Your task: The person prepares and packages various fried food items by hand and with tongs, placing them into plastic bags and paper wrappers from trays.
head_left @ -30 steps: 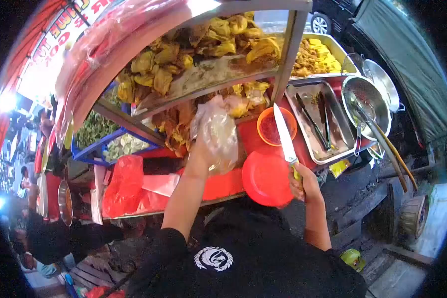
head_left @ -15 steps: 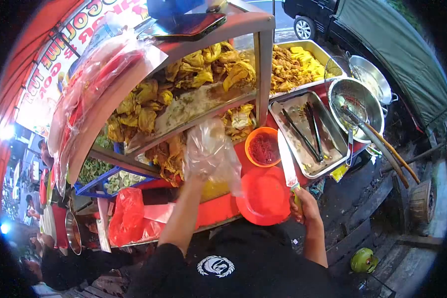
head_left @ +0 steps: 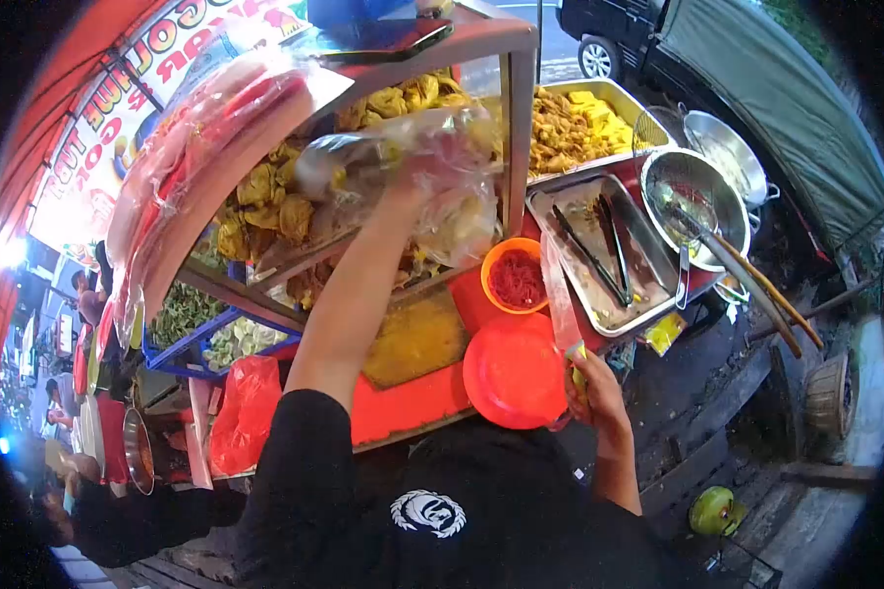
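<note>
My left hand (head_left: 440, 175) reaches into the glass-sided display case, covered by a clear plastic bag (head_left: 467, 211). Motion blur and the plastic hide its fingers. Around it lie yellow cooked chicken pieces (head_left: 290, 221) on the case's shelf. In my right hand (head_left: 597, 393) is a knife (head_left: 563, 309) by its green-yellow handle, blade pointing up and away from me. Left of that hand sits a red plate (head_left: 511, 378). Just beyond the plate stands an orange bowl (head_left: 501, 257) of red shreds. A yellow-stained cutting board (head_left: 417, 339) lies below my left forearm.
A metal tray (head_left: 643, 309) holds black tongs (head_left: 614, 250). Behind it is a tray of fried pieces and yellow blocks (head_left: 594, 123). Metal strainers rest over a pot (head_left: 737, 221) at right. A red plastic bag (head_left: 246, 417) and blue crates (head_left: 182, 358) are at left.
My left hand, with the clear bag over it, has moved up and forward from above the cutting board into the display case. My right hand still grips the knife in nearly the same place.
</note>
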Demonstrator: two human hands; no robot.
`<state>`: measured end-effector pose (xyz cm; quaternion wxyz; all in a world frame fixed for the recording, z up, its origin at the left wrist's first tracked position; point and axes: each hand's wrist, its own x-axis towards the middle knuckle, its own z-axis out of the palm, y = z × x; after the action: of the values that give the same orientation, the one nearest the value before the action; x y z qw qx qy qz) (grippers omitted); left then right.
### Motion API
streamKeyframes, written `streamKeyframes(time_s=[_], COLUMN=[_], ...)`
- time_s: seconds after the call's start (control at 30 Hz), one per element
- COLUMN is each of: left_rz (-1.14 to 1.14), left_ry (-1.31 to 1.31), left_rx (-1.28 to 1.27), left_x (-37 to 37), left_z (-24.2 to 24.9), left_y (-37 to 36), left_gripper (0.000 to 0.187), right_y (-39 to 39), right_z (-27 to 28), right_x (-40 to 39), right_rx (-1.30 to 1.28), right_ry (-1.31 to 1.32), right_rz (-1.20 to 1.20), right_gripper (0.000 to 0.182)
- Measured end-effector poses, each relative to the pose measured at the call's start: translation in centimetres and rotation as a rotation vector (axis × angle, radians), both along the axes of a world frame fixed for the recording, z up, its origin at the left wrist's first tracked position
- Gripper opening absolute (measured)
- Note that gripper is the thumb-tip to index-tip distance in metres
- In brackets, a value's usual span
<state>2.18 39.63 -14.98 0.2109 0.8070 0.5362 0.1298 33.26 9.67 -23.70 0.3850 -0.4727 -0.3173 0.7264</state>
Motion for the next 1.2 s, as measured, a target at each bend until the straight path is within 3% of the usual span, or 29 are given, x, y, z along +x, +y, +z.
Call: streamKeyframes(time_s=[0.03, 0.13, 0.2, 0.27, 0.33, 0.37, 0.5, 0.57, 0.63, 0.67, 0.7, 0.73, 0.8, 0.83, 0.9, 0.93, 0.97, 1.03, 1.1, 1.17, 1.2], left_rz=[0.015, 0.132, 0.306, 0.553, 0.331, 0.346, 0.402, 0.407, 0.639, 0.619, 0.622, 0.54, 0.552, 0.552, 0.34, 0.48, 0.477, 0.171, 0.066, 0.132, -0.119], left_ry=[-0.165, -0.331, -0.276, -0.043, -0.502, -0.501, 0.217, 0.385, 0.059, -0.203, -0.2, -0.453, -0.925, -0.921, -0.914, -0.954, -0.954, 0.108, 0.171, -0.65, 0.0], left_rx=[0.0, 0.136, 0.125, -0.05, 0.391, 0.39, -0.43, -0.646, 0.032, -0.15, -0.157, -0.022, -0.227, -0.231, -0.241, -0.257, -0.26, 0.162, 0.192, -0.216, 0.297], left_x=[-1.4, -5.4, -7.5, -8.2, -10.6, -10.6, -8.4, -7.8, -7.1, -6.5, -7.3, -8.6, -9.1, -9.3, -9.3, -7.9, -7.5, -7.2, -6.7, -6.4, -6.2], left_z=[-0.7, 1.2, 2.0, 2.5, -4.8, -5.5, -7.3, -9.5, -12.5, -9.0, -11.5, -15.7, -15.8, -16.2, -16.2, -16.7, -16.2, -15.0, -14.3, -14.1, -13.8], left_y=[-1.2, -12.0, -19.6, -25.8, -29.0, -29.0, -26.1, -26.9, -29.2, -29.7, -30.1, -30.7, -32.0, -32.1, -31.9, -31.4, -30.8, -29.2, -28.1, -27.2, -26.3], left_gripper=[0.061, 0.055, 0.052, 0.049, 0.05, 0.05, 0.058, 0.06, 0.065, 0.045, 0.045, 0.046, 0.056, 0.056, 0.055, 0.052, 0.052, 0.048, 0.045, 0.044, 0.041], right_y=[-0.2, -0.4, -0.3, 0.0, 0.2, 0.4, 0.8, 0.9, 0.7, 0.6, 0.5, 0.4, 0.0, -0.1, -0.5, -0.8, -1.1, -1.4, -1.7, -1.4, -1.0], right_z=[-0.5, 0.1, -0.3, -0.3, -0.4, -0.5, -0.5, -0.7, -0.8, -0.8, -0.9, -1.0, -1.3, -1.4, -1.9, -2.2, -2.7, -2.7, -2.5, -2.6, -2.9], right_x=[0.0, -0.6, -1.4, -2.2, -3.2, -3.7, -5.4, -6.1, -6.6, -6.7, -6.9, -7.1, -7.4, -7.6, -7.9, -8.1, -8.3, -8.6, -8.9, -9.5, -9.8], right_rx=[-0.008, -0.05, -0.06, -0.056, -0.074, -0.082, -0.069, -0.072, -0.085, -0.077, -0.069, -0.077, -0.106, -0.11, -0.028, -0.031, -0.002, 0.029, 0.134, 0.222, 0.264], right_ry=[-0.001, -0.014, -0.054, -0.127, -0.152, -0.174, -0.2, -0.204, -0.207, -0.209, -0.208, -0.205, -0.211, -0.207, -0.367, -0.367, -0.46, -0.554, -0.716, -0.784, -0.819], right_rz=[-0.001, 0.054, 0.076, 0.116, 0.153, 0.177, 0.306, 0.345, 0.377, 0.381, 0.381, 0.381, 0.385, 0.384, 0.466, 0.463, 0.512, 0.554, 0.599, 0.616, 0.622], right_gripper=[0.03, 0.025, 0.027, 0.027, 0.026, 0.025, 0.026, 0.025, 0.025, 0.024, 0.024, 0.024, 0.023, 0.023, 0.026, 0.026, 0.029, 0.031, 0.036, 0.038, 0.038])
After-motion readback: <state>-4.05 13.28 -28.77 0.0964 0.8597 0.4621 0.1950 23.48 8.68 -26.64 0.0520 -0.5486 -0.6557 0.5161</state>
